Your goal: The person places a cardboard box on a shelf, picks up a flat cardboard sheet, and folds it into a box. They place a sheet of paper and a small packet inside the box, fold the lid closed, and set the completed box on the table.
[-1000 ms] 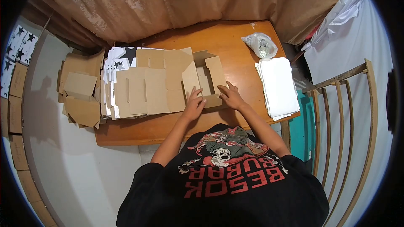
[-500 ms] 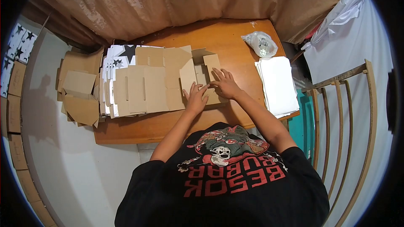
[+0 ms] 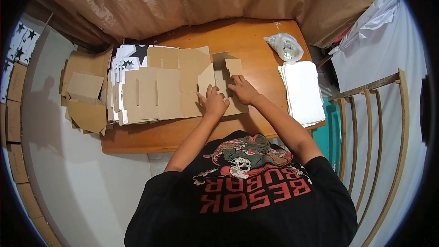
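In the head view, an open brown box (image 3: 222,77) is seen on the wooden table (image 3: 256,36). Far to the left of the box, brown boxes (image 3: 17,123) are stacked in a tall row, with white things with black stars (image 3: 25,45) set above them. Nearer to the box, but still on its left, a heap of folded brown card (image 3: 87,84) is seen. Next, white star sheets (image 3: 139,54) are partly covered by flat brown card (image 3: 169,89), which is laid out right up to the left side of the box.

The near left part of the box is touched by the left hand (image 3: 216,103), with its fingers bent. The near right part is touched by the right hand (image 3: 244,92), and its fingers are bent down at the inside. For both hands, it cannot be told whether the card is pinched in the grip or only pressed.

To the right of the box, and well apart from it, a clear plastic bag (image 3: 286,47) is placed farther back, and a pile of white paper (image 3: 302,93) is placed in front of that bag. Farthest right of the box, a wooden rack (image 3: 370,142) is seen by a white cloth (image 3: 379,41).
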Demonstrator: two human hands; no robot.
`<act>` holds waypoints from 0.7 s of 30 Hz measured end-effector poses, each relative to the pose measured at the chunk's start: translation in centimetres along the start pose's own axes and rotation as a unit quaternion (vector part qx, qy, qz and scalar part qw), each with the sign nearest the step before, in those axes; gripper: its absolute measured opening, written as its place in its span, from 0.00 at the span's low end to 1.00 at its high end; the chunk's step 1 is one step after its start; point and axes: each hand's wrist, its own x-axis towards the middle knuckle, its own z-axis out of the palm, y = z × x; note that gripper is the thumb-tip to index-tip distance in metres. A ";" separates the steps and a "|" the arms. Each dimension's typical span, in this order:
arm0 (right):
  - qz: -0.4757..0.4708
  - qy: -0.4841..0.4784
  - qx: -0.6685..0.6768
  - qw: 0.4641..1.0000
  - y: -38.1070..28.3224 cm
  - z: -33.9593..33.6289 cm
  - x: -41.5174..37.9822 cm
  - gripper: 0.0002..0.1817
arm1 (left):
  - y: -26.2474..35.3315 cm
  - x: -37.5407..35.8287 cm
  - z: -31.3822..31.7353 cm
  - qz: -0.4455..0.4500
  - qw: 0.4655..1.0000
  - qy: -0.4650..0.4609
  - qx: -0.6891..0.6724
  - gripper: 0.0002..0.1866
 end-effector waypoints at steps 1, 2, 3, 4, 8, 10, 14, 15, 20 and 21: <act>0.001 0.000 0.000 1.000 0.1 0.0 -0.1 0.23 | 0.2 0.0 -0.2 -0.005 1.000 -0.014 0.020 0.15; -0.003 0.010 0.001 1.000 0.1 0.0 -0.2 0.23 | 0.3 0.1 -0.2 -0.004 1.000 -0.014 0.019 0.15; -0.007 0.019 0.003 1.000 0.2 -0.1 -0.2 0.22 | 0.4 0.1 -0.2 -0.003 1.000 -0.012 0.014 0.15; -0.006 0.020 0.003 1.000 0.2 -0.1 -0.3 0.22 | 0.4 0.0 -0.1 -0.002 1.000 -0.011 0.010 0.14; -0.002 -0.006 -0.017 1.000 0.0 -0.3 -0.7 0.21 | -0.4 0.2 1.1 0.027 0.999 0.008 -0.018 0.14; -0.009 -0.009 -0.009 1.000 0.1 -0.2 -0.8 0.22 | -0.7 0.3 1.5 0.064 0.998 0.013 -0.023 0.15; 0.012 0.053 0.015 0.998 0.5 -0.2 -1.3 0.23 | -1.0 0.1 2.5 0.074 0.993 0.076 -0.043 0.15; 0.037 0.078 0.018 0.996 0.4 -0.4 -1.4 0.25 | -0.9 -0.1 2.2 0.074 0.994 0.059 -0.047 0.14; 0.100 0.081 0.067 0.989 -0.1 0.1 -2.4 0.31 | -0.1 -0.5 1.3 0.070 0.997 0.009 -0.039 0.12; 0.123 0.074 0.084 0.986 -0.2 0.3 -2.6 0.32 | 0.2 -0.6 0.9 0.074 0.996 -0.012 -0.042 0.13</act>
